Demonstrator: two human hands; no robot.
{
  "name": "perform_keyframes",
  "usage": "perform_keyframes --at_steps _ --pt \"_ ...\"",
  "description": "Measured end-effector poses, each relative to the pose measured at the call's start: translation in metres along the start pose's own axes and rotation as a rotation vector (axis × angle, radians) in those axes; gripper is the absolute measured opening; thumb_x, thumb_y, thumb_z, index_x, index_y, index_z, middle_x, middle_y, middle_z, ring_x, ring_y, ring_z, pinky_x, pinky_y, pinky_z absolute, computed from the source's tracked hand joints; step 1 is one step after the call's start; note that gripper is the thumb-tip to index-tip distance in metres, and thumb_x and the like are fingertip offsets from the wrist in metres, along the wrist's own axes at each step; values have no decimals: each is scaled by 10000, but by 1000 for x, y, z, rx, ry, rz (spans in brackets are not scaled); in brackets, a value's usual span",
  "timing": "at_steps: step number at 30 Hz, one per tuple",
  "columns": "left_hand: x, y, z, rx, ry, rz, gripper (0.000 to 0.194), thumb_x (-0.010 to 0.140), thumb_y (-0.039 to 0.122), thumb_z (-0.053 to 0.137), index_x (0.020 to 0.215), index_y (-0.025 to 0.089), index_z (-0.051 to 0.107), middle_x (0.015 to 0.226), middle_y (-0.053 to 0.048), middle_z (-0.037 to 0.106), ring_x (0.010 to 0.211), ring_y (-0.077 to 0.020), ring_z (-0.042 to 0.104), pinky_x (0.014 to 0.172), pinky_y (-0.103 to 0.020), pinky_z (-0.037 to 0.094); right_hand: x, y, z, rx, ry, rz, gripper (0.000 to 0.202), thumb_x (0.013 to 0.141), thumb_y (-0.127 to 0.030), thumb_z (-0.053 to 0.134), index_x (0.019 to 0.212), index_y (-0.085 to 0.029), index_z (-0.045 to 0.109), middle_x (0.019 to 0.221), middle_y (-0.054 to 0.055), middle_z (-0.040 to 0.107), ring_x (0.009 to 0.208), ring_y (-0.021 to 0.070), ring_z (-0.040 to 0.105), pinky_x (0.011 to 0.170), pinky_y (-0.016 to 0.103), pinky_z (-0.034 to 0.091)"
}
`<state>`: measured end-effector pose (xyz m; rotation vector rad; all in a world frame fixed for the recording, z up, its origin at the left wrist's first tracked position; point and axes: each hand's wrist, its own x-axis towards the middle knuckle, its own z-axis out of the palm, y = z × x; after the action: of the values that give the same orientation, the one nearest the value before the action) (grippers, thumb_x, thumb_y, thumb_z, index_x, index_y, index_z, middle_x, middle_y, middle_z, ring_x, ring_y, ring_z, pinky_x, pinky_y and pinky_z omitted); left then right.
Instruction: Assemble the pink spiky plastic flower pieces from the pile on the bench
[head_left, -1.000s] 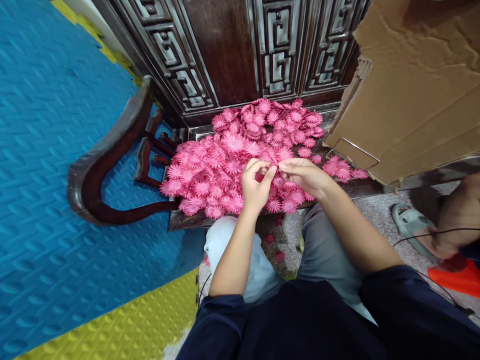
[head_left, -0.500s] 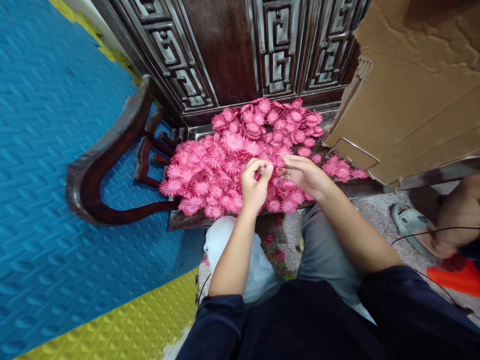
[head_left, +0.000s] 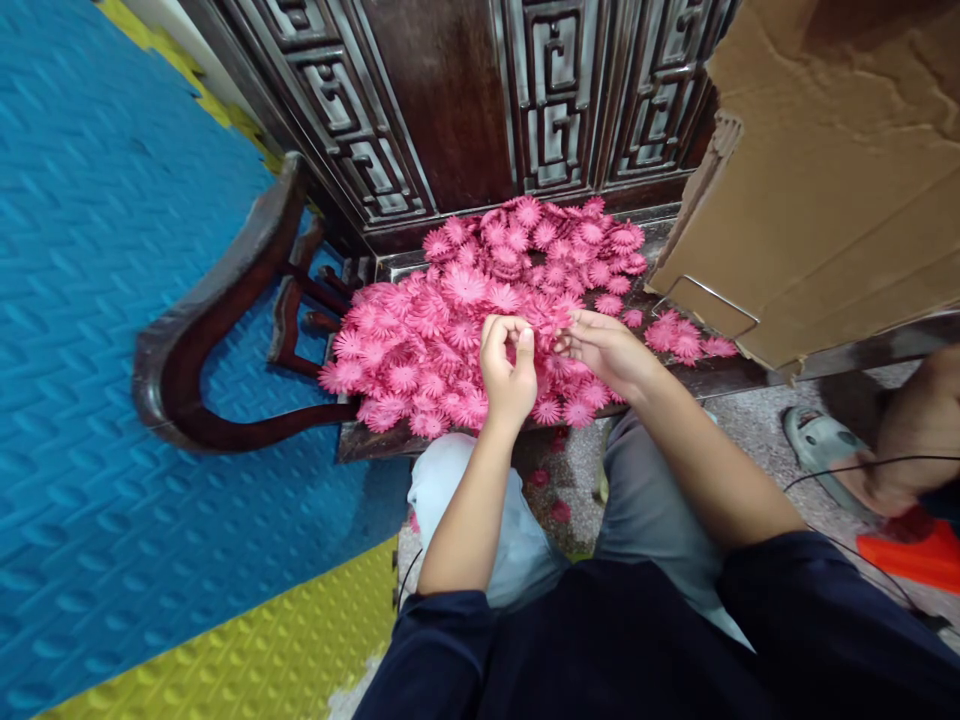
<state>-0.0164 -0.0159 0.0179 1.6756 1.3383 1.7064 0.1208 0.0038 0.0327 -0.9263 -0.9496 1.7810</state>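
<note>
Many pink flower-shaped pieces [head_left: 420, 350] lie heaped on a dark wooden bench [head_left: 375, 436]. Over the front of the heap, my left hand [head_left: 510, 368] is closed, thumb and index fingertips together; whatever it pinches is too small to make out. Just to its right is my right hand [head_left: 604, 350], its fingers bent and drawn together near a pink piece. Whether that piece is in the fingers or lies behind them is hard to tell. A small gap separates the two hands.
A curved wooden armrest [head_left: 172, 370] stands at the left, over blue mats [head_left: 90, 400]. At the right a large cardboard box [head_left: 832, 200] rests on the bench beside a few pink pieces [head_left: 682, 338]. Another person's foot in a grey clog [head_left: 825, 460] is at the right edge.
My left hand has turned slightly and shifted a little left, away from the right hand. My right hand has barely moved.
</note>
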Motion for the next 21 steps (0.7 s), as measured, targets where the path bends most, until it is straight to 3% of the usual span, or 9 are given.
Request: perform_keyframes --at_steps 4,8,10,14,18,21 --pt "-4 3 3 108 73 95 271 891 421 395 746 197 448 740 -25 450 736 -149 457 697 -286 382 2 2 0 -11 21 -39 242 615 -307 700 682 -198 495 677 -9 541 616 113 487 632 277 395" --pt "-2 -3 -5 105 329 56 277 903 454 313 822 207 407 759 -13 411 715 -140 447 698 -281 384 5 -3 -10 34 145 -76 264 645 -340 687 685 -211 460 669 -16 489 585 105 444 602 269 389" --pt "4 -9 -15 147 427 14 247 902 435 329 837 208 403 757 -3 402 700 -129 442 695 -270 383 6 -9 -18 44 192 -104 265 652 -339 697 689 -216 466 685 -14 487 583 103 438 596 263 390" --pt "23 -22 -45 407 495 -30 161 872 345 430 833 193 470 765 -8 442 735 -137 473 726 -278 387 5 -16 -23 -24 216 -112 273 626 -356 725 692 -229 492 691 -2 497 603 119 447 578 261 399" --pt "37 -34 -72 613 569 -97 138 851 283 479 832 178 567 756 -19 463 743 -159 494 752 -309 395 2 -11 -16 -57 153 -85 264 618 -356 728 693 -220 515 713 -1 519 629 119 469 599 265 393" --pt "42 -42 -83 673 590 -177 124 838 265 508 839 182 601 770 -28 476 750 -172 511 765 -324 396 1 -6 -11 -85 115 -94 252 620 -349 725 690 -213 525 710 -6 526 654 119 493 617 266 378"
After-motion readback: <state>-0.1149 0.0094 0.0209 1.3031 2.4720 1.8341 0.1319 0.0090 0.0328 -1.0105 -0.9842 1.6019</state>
